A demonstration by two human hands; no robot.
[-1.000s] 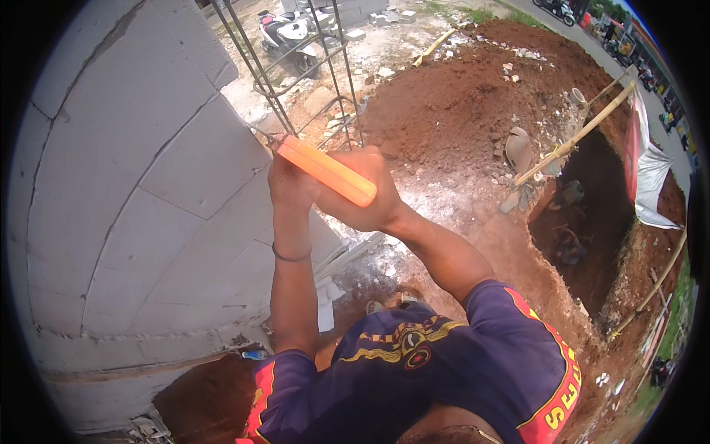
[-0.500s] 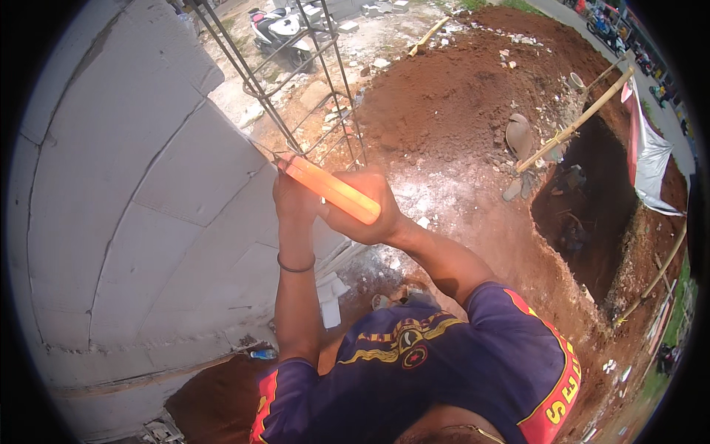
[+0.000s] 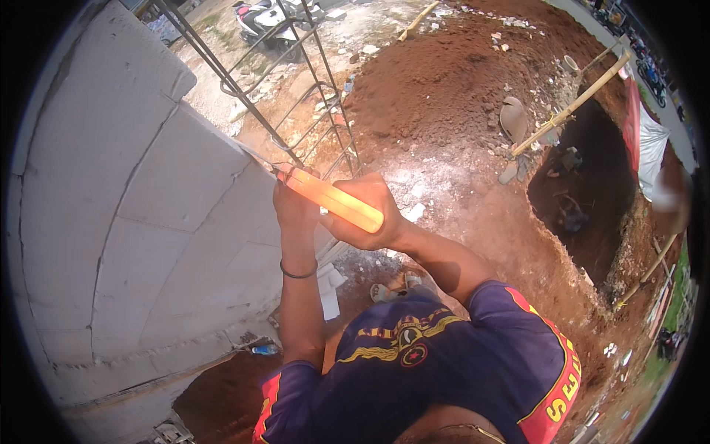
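Observation:
A long tool with a bright orange handle [image 3: 336,198] slants between my hands, its dark front end against the top edge of the grey block wall [image 3: 163,185]. My right hand [image 3: 372,201] is wrapped round the rear half of the handle. Closed at the front end is my left hand [image 3: 294,201], with a dark band on its wrist; its fingers are mostly hidden under the tool. Just beyond the tool's tip rises a cage of steel reinforcing bars [image 3: 275,122]. What the dark front end consists of is too small to tell.
A mound of red soil [image 3: 429,96] lies ahead. On the right, a deep pit [image 3: 547,214] with people inside has bamboo poles [image 3: 573,107] and a pale sheet [image 3: 652,152] beside it. A white motorbike [image 3: 259,22] stands beyond the bars. A blue bottle [image 3: 265,349] lies by the wall base.
The view has shifted slightly, with the wall and bars now a little further left. Both hands keep their hold on the orange-handled tool. A blurred shape has appeared at the far right.

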